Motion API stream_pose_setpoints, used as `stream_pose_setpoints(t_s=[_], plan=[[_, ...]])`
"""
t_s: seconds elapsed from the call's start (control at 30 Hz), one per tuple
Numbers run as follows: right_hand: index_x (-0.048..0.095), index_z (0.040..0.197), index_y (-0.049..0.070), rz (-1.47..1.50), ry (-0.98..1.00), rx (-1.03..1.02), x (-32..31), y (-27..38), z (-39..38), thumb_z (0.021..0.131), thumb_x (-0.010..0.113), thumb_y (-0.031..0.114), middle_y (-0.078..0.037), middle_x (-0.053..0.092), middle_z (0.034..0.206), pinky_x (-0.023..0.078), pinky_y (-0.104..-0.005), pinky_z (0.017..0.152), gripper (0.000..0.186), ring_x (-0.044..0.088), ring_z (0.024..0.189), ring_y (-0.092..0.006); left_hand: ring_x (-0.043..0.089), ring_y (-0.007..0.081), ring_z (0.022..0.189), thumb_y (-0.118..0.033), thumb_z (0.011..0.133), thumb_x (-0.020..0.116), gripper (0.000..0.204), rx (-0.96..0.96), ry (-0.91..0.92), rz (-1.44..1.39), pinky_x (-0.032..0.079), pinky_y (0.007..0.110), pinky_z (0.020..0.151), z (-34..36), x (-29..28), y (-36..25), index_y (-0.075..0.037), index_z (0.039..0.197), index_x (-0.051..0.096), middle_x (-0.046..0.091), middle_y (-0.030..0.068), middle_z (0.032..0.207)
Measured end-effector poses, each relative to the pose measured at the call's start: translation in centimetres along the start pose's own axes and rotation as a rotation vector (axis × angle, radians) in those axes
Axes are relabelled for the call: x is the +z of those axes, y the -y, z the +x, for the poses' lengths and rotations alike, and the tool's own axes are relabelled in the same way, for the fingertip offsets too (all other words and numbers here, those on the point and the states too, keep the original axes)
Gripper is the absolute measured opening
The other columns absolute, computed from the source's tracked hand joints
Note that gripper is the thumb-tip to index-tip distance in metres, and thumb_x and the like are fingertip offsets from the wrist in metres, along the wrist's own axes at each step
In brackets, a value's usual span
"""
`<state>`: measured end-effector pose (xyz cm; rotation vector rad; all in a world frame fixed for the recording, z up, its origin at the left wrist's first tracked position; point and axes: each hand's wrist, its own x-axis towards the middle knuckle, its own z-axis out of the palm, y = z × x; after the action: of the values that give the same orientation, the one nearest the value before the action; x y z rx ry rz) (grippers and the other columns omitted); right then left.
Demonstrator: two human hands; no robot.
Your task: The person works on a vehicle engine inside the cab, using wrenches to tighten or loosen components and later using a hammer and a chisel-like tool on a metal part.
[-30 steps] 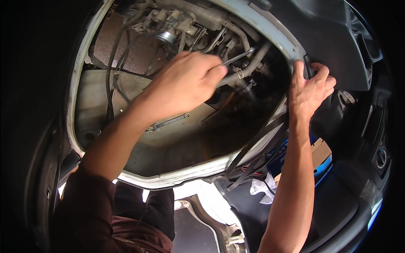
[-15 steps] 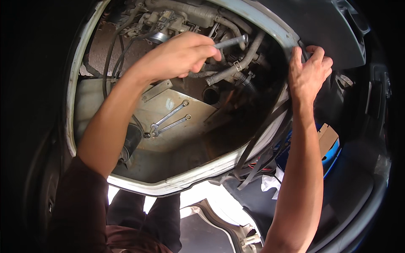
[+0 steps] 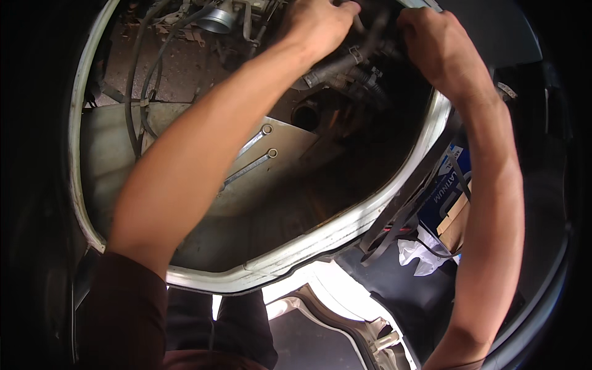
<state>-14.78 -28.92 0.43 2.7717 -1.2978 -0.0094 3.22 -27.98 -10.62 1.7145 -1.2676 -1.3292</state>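
At the top of the engine bay, my left hand [image 3: 317, 28] is curled closed beside a dark rubber hose [image 3: 333, 68]. What its fingers hold, if anything, is out of sight. My right hand [image 3: 431, 46] reaches over the right part of the pale rim [image 3: 216, 280], with its fingers bent inward and their tips hidden in shadow. Two combination wrenches [image 3: 253, 168] lie side by side on the metal panel [image 3: 290, 139] below my left forearm, which covers their lower ends.
A silver round metal opening [image 3: 216, 20] and black cables [image 3: 134, 80] are at the upper left. Right of the rim lie a dark blue box [image 3: 436, 202], brown cardboard [image 3: 453, 225], crumpled white paper [image 3: 422, 254] and loose black strips.
My left hand has moved up and right, and the metal tool it held no longer shows. My right hand has shifted up from the rim's outer edge and turned inward. The view has tilted.
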Motion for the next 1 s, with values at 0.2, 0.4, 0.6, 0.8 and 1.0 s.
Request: stream_pose_setpoints(t_s=[0.2,0.4,0.6,0.8,1.0], plan=[[0.067,0.130,-0.002,0.568,0.099,0.415,-1.1,0.6,-2.4,0.098,0.064,0.005,-0.021,0.073,0.112,0.058,-0.0364,0.093,0.033,0.074,0.103,-0.0302,0.063,0.0155,0.064,-0.040,0.090,0.081,0.041,-0.037,-0.188,-0.168,0.053,0.037,0.065,0.8,2.7,0.5,-0.002,0.074,0.076,0.069,0.0067,0.067],[0.068,0.128,-0.001,0.194,0.183,0.187,-3.9,4.8,-10.1,0.093,0.071,0.005,-0.020,0.062,0.143,0.049,-0.0464,0.113,0.036,0.059,0.133,-0.0409,0.073,0.0327,0.076,-0.039,0.094,0.074,0.043,-0.048,-0.038,0.032,0.055,0.045,0.076,0.2,1.8,-0.2,0.003,0.085,0.074,0.075,0.0199,0.079],[0.070,0.123,-0.004,0.163,0.073,0.434,-6.4,6.1,-12.8,0.090,0.073,0.005,-0.021,0.065,0.137,0.041,-0.0553,0.121,0.034,0.057,0.137,-0.0411,0.073,0.0361,0.084,-0.038,0.097,0.073,0.043,-0.081,-0.012,0.063,0.054,0.047,0.081,0.2,2.1,-0.7,0.004,0.099,0.074,0.075,0.0220,0.085],[0.057,0.132,-0.013,0.860,-0.019,0.542,-2.5,11.1,-6.9,0.092,0.063,-0.001,-0.031,0.058,0.139,0.049,-0.0505,0.111,0.043,0.059,0.128,-0.0480,0.070,0.0488,0.105,-0.039,0.099,0.067,0.046,-0.016,-0.116,0.172,0.053,0.052,0.094,0.7,3.0,-0.5,0.007,0.104,0.071,0.074,0.0318,0.101],[0.044,0.146,-0.015,0.738,-0.171,0.978,3.5,9.3,-3.1,0.098,0.054,0.003,-0.036,0.045,0.151,0.043,-0.0498,0.117,0.052,0.052,0.136,-0.0527,0.068,0.0519,0.106,-0.040,0.102,0.062,0.049,0.015,-0.142,0.269,0.052,0.054,0.095,0.6,3.3,0.0,0.008,0.107,0.068,0.072,0.0341,0.103]])
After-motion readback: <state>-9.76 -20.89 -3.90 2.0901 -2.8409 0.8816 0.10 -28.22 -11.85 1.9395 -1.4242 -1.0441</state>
